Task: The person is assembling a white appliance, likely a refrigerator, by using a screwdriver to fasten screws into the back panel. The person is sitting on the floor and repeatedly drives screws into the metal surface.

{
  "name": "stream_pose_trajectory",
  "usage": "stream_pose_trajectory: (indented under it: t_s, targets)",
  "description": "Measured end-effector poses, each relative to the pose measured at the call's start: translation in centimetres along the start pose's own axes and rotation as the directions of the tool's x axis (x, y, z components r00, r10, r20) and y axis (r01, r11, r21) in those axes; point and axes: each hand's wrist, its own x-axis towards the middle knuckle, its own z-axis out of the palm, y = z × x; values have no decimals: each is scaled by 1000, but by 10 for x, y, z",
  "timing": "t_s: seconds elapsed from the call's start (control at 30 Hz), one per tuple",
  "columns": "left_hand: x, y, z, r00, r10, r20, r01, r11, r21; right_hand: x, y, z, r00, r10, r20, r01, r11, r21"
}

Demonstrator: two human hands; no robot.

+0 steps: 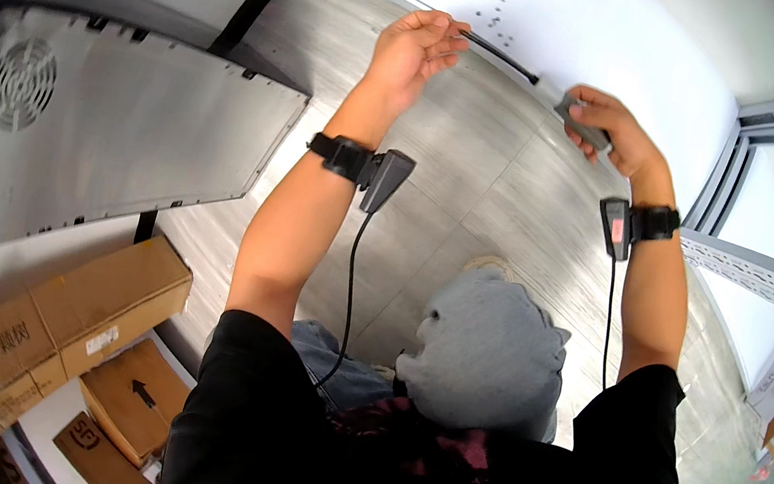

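Observation:
My left hand (417, 49) pinches one end of a thin black rod-like piece (499, 56), perhaps a short cable, between thumb and forefinger. Its other fingers are loosely curled. The far end of the piece is slightly thicker and points right, towards my right hand (616, 137). In that hand is a small grey, block-like object (583, 123), partly covered by the fingers, so its kind does not show. The two held things are apart. Just beyond them, several small dark bits, perhaps screws, (499, 22) are on a white surface (622, 36).
A large metal cabinet panel (121, 129) with a round vent stands at left, above cardboard boxes (82, 315). Metal shelving (766, 277) is on the right. Cables (351, 287) hang from black wrist-worn devices (382, 178). Below lies a grey plank-patterned floor (459, 167).

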Motion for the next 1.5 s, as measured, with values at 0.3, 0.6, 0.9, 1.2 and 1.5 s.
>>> stream_pose_trajectory:
  t_s: [0.3,0.6,0.9,1.2,1.5]
  targets:
    - [106,-136,39,948,316,32,-174,431,886,-16,133,-34,956,185,-227,-79,909,408]
    - [139,-161,43,894,444,63,-144,152,978,-6,158,-30,939,170,-298,29,826,563]
    - [107,-139,17,872,488,-31,-143,316,938,13,134,-22,959,133,-251,7,872,489]
    - [-32,-34,-66,890,136,-434,-70,984,164,59,24,79,1000,-22,-2,22,999,30]
    - [-212,58,-69,858,229,-459,-216,973,82,-16,-76,187,914,-142,381,282,895,-345]
